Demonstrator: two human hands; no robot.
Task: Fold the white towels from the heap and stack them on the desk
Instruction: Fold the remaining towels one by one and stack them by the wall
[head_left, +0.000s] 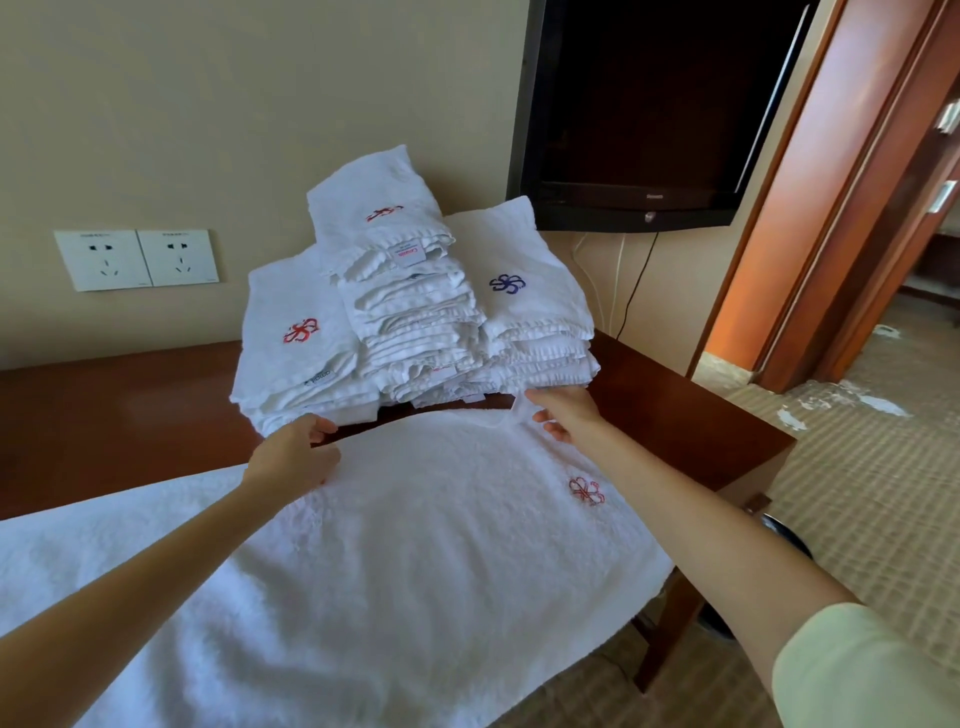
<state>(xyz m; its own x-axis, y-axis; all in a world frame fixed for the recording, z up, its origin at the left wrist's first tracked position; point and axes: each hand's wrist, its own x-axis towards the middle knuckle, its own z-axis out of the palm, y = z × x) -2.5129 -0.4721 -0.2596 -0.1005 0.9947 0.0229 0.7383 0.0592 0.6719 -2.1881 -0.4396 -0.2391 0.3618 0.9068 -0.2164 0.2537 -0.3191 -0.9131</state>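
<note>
Two bare hands work the far edge of the big white terry towel (415, 525), which lies spread flat across the dark red-brown wooden desk (130, 415), its near part running out of view towards the person. Left hand (293, 452), fingers curled, pinches the edge on its side. Right hand (566, 415) nips the far corner between thumb and fingertips, lifting a small peak of cloth. A red embroidered emblem (587, 491) shows beside the right wrist. Just behind sit three piles of folded white towels (415, 322) (middle one tallest), backed against the plain beige wall (208, 104). Two white wall sockets (137, 258) are at left and a black flat-screen television (649, 104) is mounted upper right. Beyond it are an orange-brown wooden door frame (831, 208) and checked beige carpet (857, 493).
</note>
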